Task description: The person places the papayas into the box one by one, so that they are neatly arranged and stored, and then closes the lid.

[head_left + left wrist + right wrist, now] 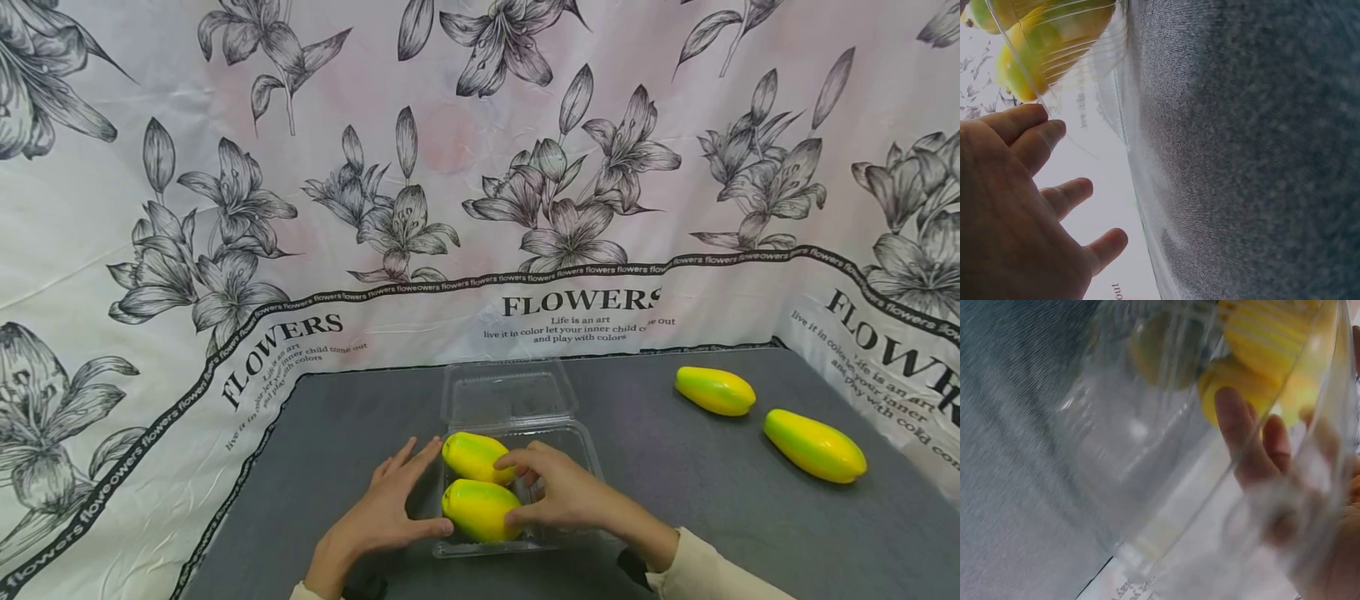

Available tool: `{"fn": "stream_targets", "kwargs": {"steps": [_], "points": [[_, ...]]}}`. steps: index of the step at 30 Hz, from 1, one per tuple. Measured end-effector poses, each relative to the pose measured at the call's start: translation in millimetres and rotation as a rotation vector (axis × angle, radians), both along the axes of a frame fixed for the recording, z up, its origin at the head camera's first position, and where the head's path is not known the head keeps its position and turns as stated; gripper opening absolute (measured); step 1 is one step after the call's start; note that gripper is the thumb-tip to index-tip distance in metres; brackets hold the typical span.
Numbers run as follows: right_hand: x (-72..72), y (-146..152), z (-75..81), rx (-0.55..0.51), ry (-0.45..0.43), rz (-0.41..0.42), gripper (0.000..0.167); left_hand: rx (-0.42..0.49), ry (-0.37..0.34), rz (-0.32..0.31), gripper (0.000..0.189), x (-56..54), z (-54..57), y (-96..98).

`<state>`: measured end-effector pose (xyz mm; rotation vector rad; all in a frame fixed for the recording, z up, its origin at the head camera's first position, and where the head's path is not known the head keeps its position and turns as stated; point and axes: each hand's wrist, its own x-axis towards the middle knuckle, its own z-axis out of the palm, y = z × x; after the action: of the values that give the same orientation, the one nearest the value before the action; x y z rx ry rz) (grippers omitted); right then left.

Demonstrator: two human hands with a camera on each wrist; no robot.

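Note:
Two yellow-green papayas lie side by side in a clear plastic clamshell box [558,533], the far papaya [468,454] behind the near papaya [480,510]. At the box's left side, my left hand [382,504] is spread, thumb tip by the near papaya's left end. In the left wrist view its fingers [1041,140] reach to the clear wall. My right hand [558,492] reaches over the box from the right, thumb at the near papaya's right end and index finger at the far one's. Through the clear plastic in the right wrist view, fingers [1238,428] overlap a papaya.
The box's transparent lid [510,396] is folded back behind it. Two more papayas, one farther back [715,391] and one nearer [815,446], lie on the grey table [637,417] to the right. A flower-printed cloth [420,325] hangs around the table's back and sides.

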<state>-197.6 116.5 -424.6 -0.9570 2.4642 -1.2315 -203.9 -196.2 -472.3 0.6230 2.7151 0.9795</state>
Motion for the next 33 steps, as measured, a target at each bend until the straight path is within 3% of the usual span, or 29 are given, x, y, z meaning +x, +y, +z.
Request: {"fn": "stream_targets", "kwargs": {"steps": [8,25,33], "points": [[-1.9,21.2,2.1,-0.002,-0.04,-0.061,0.06,0.012,-0.004,-0.013,0.1,-1.1,-1.6,-1.1],[-8.1,67.5,8.2,-0.035,0.137,-0.276,0.052,0.009,0.012,-0.014,0.1,-1.3,-2.0,0.9],[-8.8,88.5,4.9,-0.033,0.178,-0.345,0.05,0.023,0.028,-0.023,0.101,-1.0,-2.0,1.2]]}}
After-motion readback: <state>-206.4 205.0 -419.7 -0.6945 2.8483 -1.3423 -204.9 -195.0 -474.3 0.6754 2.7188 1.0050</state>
